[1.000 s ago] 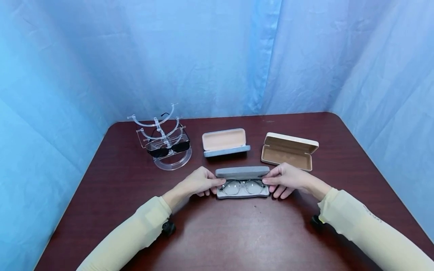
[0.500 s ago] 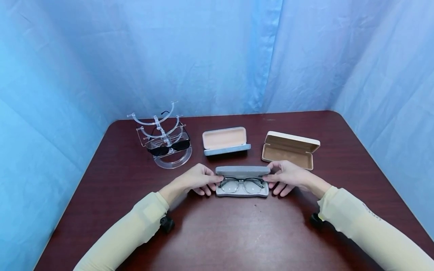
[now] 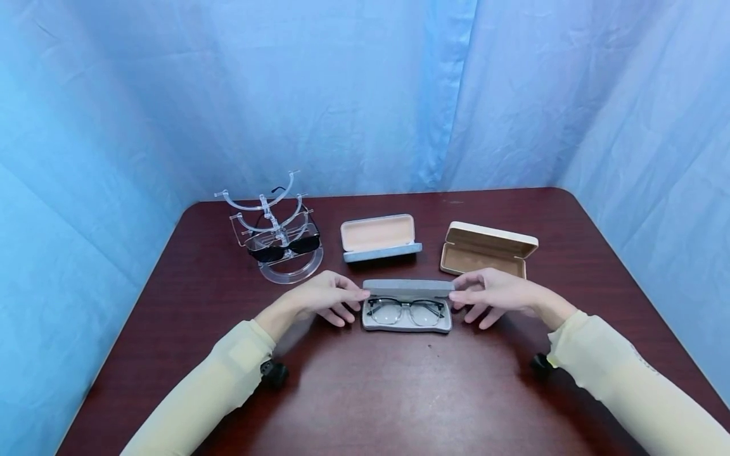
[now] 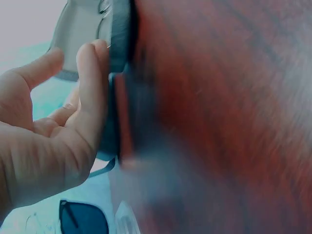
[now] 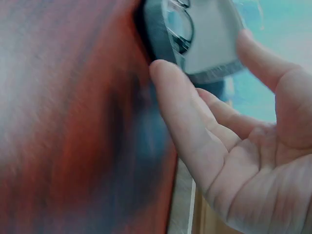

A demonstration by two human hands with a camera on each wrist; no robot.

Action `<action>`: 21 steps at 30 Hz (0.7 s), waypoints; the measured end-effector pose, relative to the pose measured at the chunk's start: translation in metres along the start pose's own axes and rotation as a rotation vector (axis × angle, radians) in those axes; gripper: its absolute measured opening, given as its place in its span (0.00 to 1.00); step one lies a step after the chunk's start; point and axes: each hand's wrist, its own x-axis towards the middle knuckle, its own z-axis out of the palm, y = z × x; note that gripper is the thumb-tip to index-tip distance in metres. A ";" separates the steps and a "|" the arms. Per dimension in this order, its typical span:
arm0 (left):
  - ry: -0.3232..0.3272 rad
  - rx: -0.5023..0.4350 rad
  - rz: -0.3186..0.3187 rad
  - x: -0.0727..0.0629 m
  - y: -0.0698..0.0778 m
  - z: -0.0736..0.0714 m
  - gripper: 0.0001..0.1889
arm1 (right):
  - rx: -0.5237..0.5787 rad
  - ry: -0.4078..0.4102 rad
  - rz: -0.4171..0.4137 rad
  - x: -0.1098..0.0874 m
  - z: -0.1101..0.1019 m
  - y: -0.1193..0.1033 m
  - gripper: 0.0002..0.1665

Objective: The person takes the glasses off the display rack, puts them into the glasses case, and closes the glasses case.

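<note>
An open grey glasses case (image 3: 373,322) lies on the table between my hands, its lid (image 3: 408,286) raised at the back. Inside it rests a pair of clear-lensed glasses (image 3: 406,304) with a black browline, lenses toward me. At the left end of the case is my left hand (image 3: 325,296), fingers loosely spread and holding nothing. My right hand (image 3: 495,295) is spread in the same way at the right end. Both thumb tips are close to the lid's ends; whether they touch it I cannot tell. The wrist views show relaxed fingers of the left hand (image 4: 53,131) and right hand (image 5: 239,146).
A clear display stand (image 3: 291,275) at the back left bears dark sunglasses (image 3: 268,254) and what looks like thin-framed eyewear. Behind the grey case sits an open light-blue case (image 3: 377,234) with pale lining. An open cream case (image 3: 479,258) with tan lining lies behind my right hand.
Both hands have let go of the grey case's ends and drawn slightly outward, left hand to the left, right hand to the right. The case and the glasses stay in place.
</note>
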 end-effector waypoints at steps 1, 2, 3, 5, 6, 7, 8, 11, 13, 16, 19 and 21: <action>-0.003 -0.012 0.000 -0.001 0.001 -0.002 0.23 | 0.009 -0.012 0.003 -0.001 -0.002 -0.001 0.41; -0.009 -0.025 -0.002 -0.003 0.001 -0.005 0.25 | 0.018 -0.023 0.004 -0.002 -0.004 -0.001 0.41; -0.015 -0.033 0.001 -0.004 0.002 -0.006 0.27 | 0.027 -0.029 0.007 -0.003 -0.006 -0.002 0.40; -0.029 -0.054 0.002 -0.005 0.003 -0.009 0.30 | 0.046 -0.044 0.011 -0.004 -0.008 -0.003 0.40; -0.037 -0.065 -0.003 -0.006 0.004 -0.009 0.30 | 0.051 -0.049 0.012 -0.004 -0.008 -0.003 0.39; -0.047 -0.072 -0.005 -0.005 0.005 -0.009 0.31 | 0.059 -0.049 0.017 -0.003 -0.008 -0.004 0.39; -0.056 -0.076 -0.007 -0.005 0.006 -0.009 0.31 | 0.061 -0.050 0.017 -0.003 -0.008 -0.004 0.39; -0.072 -0.082 -0.015 -0.002 0.006 -0.007 0.31 | 0.060 -0.051 0.023 0.000 -0.006 -0.006 0.39; -0.075 -0.082 -0.022 0.000 0.005 -0.005 0.31 | 0.058 -0.051 0.023 0.003 -0.004 -0.007 0.41; -0.067 -0.083 -0.027 0.003 0.003 -0.004 0.33 | 0.062 -0.049 0.026 0.007 -0.002 -0.006 0.42; -0.066 -0.080 -0.035 0.004 0.000 -0.003 0.35 | 0.083 -0.045 0.031 0.010 0.000 -0.005 0.42; -0.068 -0.074 -0.036 0.004 -0.001 -0.002 0.37 | 0.097 -0.044 0.025 0.011 0.001 -0.003 0.42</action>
